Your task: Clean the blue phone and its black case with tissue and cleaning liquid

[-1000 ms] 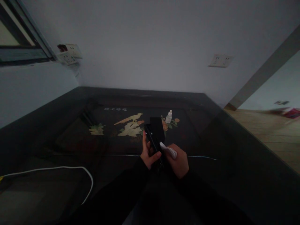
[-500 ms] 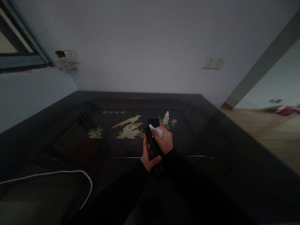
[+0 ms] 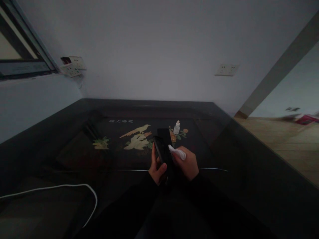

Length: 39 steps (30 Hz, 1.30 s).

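Observation:
My left hand (image 3: 156, 168) is wrapped round a slim black object (image 3: 160, 147) that looks like a phone, held tilted with its thumb across the near end. To its right, my right hand (image 3: 188, 162) pinches a crumpled white tissue (image 3: 178, 152), apart from the black object. Behind both, a flat black rectangular thing (image 3: 163, 132) lies on the table, partly covered by the hands. A small white dropper bottle (image 3: 176, 127) with a pale cap stands upright just to the right of it.
The dark glossy table (image 3: 214, 132) has a bird-and-flower picture (image 3: 137, 139) in its top. A white cable (image 3: 62, 185) curves across the near left. Sockets (image 3: 226, 70) are on the wall behind, and a window (image 3: 22, 39) is at the upper left.
My right hand has moved right and toward me, taking the tissue off the black object. My left hand keeps its hold, with the object turned slightly.

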Each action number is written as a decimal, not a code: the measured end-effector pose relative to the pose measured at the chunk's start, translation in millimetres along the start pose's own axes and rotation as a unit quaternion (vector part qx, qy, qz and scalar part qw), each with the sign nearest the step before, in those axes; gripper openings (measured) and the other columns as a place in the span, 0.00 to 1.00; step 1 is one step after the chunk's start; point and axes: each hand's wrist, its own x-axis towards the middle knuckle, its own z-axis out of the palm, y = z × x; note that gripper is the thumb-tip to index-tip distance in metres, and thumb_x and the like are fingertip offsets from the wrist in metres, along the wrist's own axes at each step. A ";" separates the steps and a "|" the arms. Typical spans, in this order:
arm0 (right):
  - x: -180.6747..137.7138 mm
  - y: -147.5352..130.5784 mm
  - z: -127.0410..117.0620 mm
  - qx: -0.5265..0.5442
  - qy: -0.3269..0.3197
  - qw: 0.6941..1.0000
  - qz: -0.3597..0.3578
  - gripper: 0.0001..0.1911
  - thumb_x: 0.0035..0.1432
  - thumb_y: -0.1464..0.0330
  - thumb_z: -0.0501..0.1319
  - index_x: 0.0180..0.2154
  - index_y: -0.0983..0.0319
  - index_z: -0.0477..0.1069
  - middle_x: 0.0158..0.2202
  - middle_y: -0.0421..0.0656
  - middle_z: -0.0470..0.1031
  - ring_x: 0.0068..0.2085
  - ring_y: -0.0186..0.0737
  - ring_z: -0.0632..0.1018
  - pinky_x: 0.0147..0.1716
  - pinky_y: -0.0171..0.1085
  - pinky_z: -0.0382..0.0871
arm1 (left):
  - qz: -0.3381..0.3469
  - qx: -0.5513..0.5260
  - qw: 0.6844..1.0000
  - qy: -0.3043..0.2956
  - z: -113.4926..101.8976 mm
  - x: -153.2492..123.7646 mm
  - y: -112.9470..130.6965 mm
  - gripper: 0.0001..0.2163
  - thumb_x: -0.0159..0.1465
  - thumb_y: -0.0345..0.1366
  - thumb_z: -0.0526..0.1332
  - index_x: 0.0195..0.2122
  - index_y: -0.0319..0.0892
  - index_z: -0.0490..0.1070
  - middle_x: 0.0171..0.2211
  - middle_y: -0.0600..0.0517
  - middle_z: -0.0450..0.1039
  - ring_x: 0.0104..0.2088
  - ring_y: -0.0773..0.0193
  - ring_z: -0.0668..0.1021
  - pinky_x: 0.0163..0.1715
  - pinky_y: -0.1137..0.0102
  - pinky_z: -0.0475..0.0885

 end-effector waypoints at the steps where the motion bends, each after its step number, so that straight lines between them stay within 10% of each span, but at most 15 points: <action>1: 9.5 1.1 4.9 0.004 0.007 1.000 0.004 0.09 0.52 0.64 0.57 0.26 0.63 0.70 0.25 0.41 0.71 0.27 0.35 0.71 0.27 0.32 0.62 | 0.001 0.001 1.000 0.001 1.1 -0.6 0.5 0.50 0.50 0.44 0.65 0.63 0.47 0.26 0.56 0.47 0.61 0.56 0.56 0.65 0.51 0.67 0.63; 11: 43.9 10.4 35.2 0.013 0.050 0.999 -0.003 0.10 0.54 0.65 0.55 0.29 0.63 0.71 0.25 0.41 0.73 0.26 0.35 0.72 0.27 0.32 0.64 | 0.027 0.058 0.998 0.023 -0.2 -2.1 -3.0 0.48 0.48 0.49 0.65 0.64 0.43 0.35 0.59 0.49 0.57 0.63 0.58 0.43 0.60 0.65 0.51; 19: 57.2 14.3 11.9 0.001 -0.010 0.990 -0.144 0.09 0.57 0.69 0.54 0.33 0.60 0.73 0.33 0.43 0.74 0.38 0.39 0.74 0.40 0.36 0.65 | -0.093 -0.044 0.991 -0.083 -9.4 5.0 3.3 0.47 0.49 0.55 0.61 0.63 0.52 0.33 0.49 0.42 0.68 0.39 0.49 0.77 0.37 0.54 0.71; 39: 52.1 17.4 1.1 0.076 -0.027 0.995 -0.066 0.07 0.49 0.70 0.60 0.30 0.59 0.76 0.32 0.43 0.74 0.39 0.42 0.73 0.44 0.39 0.63 | -0.127 -0.100 0.981 -0.107 -9.9 5.2 11.2 0.42 0.54 0.54 0.57 0.62 0.55 0.29 0.42 0.44 0.70 0.35 0.49 0.77 0.26 0.55 0.73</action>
